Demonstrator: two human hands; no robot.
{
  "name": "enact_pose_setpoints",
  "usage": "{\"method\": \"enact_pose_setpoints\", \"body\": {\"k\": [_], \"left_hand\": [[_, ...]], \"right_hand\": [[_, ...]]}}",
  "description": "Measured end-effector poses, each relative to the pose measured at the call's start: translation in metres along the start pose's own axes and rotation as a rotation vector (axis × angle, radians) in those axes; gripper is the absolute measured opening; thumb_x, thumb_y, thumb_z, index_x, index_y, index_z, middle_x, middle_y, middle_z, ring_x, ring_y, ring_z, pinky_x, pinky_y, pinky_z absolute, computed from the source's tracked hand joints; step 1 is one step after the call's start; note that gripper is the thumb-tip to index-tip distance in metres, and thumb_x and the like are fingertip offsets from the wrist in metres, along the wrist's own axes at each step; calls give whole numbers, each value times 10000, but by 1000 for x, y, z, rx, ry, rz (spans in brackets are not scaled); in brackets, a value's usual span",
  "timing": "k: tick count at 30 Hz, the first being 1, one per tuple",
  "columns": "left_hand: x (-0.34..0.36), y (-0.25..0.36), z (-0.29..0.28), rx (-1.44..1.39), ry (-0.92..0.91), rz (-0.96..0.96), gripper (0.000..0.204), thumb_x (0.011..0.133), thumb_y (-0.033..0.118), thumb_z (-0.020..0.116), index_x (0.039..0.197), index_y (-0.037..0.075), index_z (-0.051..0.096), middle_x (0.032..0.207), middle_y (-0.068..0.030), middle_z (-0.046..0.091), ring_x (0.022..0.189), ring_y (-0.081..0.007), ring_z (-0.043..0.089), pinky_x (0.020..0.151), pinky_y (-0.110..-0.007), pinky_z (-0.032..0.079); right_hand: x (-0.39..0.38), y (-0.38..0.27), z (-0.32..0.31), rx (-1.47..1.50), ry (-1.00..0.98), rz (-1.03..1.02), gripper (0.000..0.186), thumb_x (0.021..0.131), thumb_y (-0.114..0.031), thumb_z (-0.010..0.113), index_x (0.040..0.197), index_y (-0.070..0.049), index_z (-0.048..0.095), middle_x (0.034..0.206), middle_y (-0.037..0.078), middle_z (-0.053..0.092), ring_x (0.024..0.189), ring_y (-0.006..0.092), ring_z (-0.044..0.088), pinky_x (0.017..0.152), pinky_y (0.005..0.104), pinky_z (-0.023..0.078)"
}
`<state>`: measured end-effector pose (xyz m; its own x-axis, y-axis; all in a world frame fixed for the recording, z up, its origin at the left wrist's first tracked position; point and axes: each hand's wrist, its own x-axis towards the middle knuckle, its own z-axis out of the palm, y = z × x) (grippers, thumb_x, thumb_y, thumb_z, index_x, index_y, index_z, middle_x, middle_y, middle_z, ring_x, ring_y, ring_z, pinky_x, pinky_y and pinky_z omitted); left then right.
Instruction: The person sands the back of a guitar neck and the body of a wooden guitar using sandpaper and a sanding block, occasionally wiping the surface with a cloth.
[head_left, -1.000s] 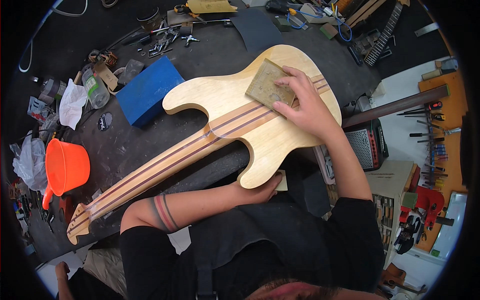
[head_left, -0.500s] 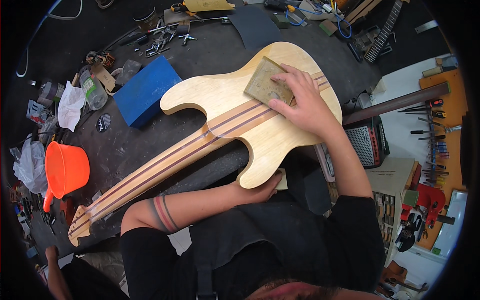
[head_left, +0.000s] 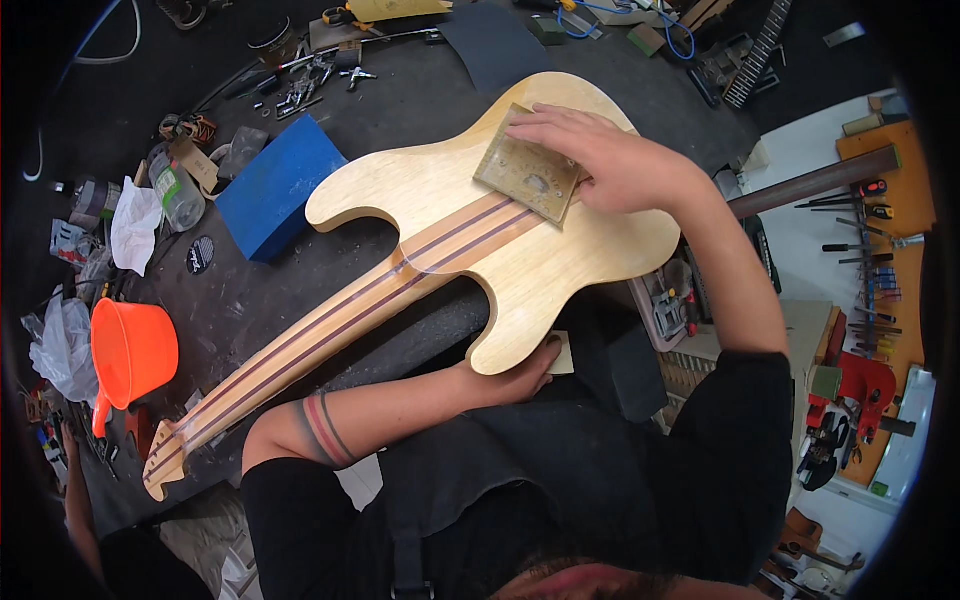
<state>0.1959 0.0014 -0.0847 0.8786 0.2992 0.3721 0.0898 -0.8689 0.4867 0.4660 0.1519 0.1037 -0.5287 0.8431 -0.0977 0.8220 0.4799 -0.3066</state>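
Note:
An unfinished electric guitar (head_left: 430,180), pale wood with dark stripes down its middle, lies across the bench, its headstock toward the lower left. On the wide part of its body rests a flat, dusty, tan sanding block (head_left: 525,178). My right hand (head_left: 622,160) grips the block at its right side, fingers over the upper edge and thumb low. My left hand (head_left: 520,378) is closed about the near horn of the body, partly hidden beneath it. A small pale square piece (head_left: 563,354) shows beside its fingertips; whether the hand touches it is unclear.
Left of the guitar are a blue block (head_left: 275,190), an orange dipper (head_left: 135,350), a plastic bottle (head_left: 180,195) and crumpled paper (head_left: 136,225). Metal parts (head_left: 310,85) and a dark sheet (head_left: 495,45) lie at the back. Another person's arm (head_left: 78,490) shows lower left.
My right hand has turned, its elbow swinging outward to the right, and the sanding block has shifted slightly left and toward me on the guitar body. The left hand stays at the horn.

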Motion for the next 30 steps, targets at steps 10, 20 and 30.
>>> {"method": "enact_pose_setpoints", "body": {"k": [10, 20, 30], "left_hand": [[-4, -2, 11, -36, -1, -34, 464, 924, 346, 868, 1259, 58, 726, 1228, -187, 656, 1256, -436, 666, 1094, -581, 539], [-6, -1, 10, -15, -48, -34, 501, 941, 354, 857, 1313, 49, 720, 1306, -214, 653, 1329, -464, 641, 1143, -602, 520], [-4, 1, 5, -76, -135, -95, 488, 953, 347, 852, 1315, 47, 724, 1301, -216, 665, 1335, -460, 647, 1149, -599, 525]], "right_hand": [[17, 5, -18, -81, -124, -91, 1014, 794, -58, 853, 1746, -154, 517, 1732, 163, 530, 1530, 380, 623, 1269, 481, 575], [1, -6, -14, 9, -191, 152, 1061, 812, -439, 972, 1681, -47, 507, 1623, 184, 542, 1375, 416, 715, 1131, 505, 614], [-7, -34, 28, -181, 143, 384, 811, 949, -597, 884, 1401, 37, 657, 1437, 204, 656, 1284, 407, 731, 1065, 488, 615]]}}
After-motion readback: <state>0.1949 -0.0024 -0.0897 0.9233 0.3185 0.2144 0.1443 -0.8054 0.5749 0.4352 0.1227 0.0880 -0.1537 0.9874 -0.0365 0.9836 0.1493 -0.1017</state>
